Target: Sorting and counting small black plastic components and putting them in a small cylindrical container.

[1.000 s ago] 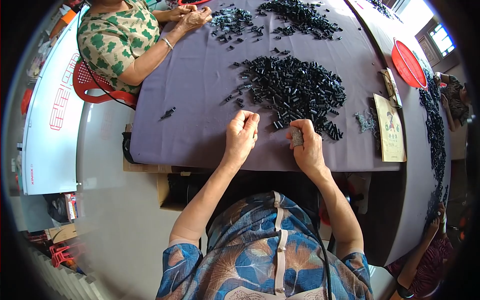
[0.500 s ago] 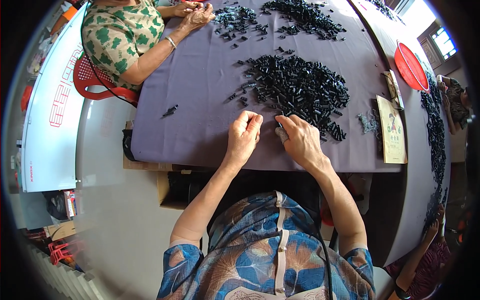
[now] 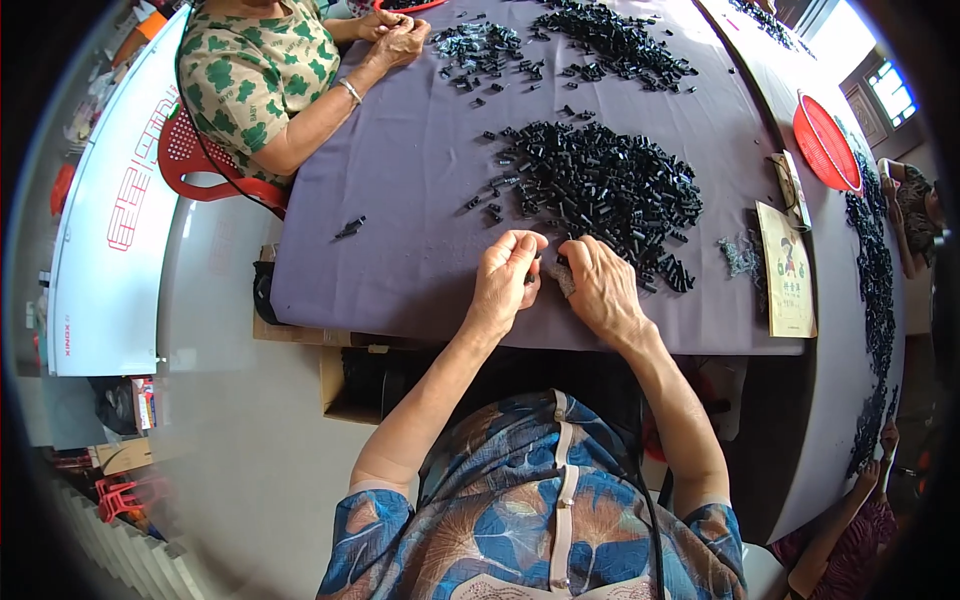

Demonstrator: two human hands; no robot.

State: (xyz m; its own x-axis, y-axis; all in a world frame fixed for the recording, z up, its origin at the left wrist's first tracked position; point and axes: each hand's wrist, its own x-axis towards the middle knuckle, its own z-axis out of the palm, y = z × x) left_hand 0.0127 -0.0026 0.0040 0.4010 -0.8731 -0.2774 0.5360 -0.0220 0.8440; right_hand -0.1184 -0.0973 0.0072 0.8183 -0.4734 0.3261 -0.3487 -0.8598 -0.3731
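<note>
My left hand (image 3: 506,280) is closed in a pinch, with a small black tube-like piece (image 3: 533,268) showing between thumb and fingers. Close to its right, my right hand (image 3: 603,290) is also pinched, a dark bit just visible at its fingertips; most of that bit is hidden. A greyish wrap (image 3: 563,280) covers one of its fingers. Just beyond both hands lies a heap of small black tubular pieces (image 3: 610,190), with several looser ones, some partly clear, scattered along its left side. A few black pieces (image 3: 350,228) lie apart on the purple-grey tablecloth (image 3: 400,270).
Across the left corner, a person in a leaf-patterned shirt (image 3: 260,75) works at clear pieces (image 3: 478,45). Another black heap (image 3: 615,40) is farther back. At right are clear bits (image 3: 740,257), a yellow booklet (image 3: 787,285), a red basket (image 3: 826,142) and a second table (image 3: 835,330).
My left hand has moved right, closer to my right hand, and the black piece in it now shows. My right hand stays nearly in place. The whole view has shifted slightly.
</note>
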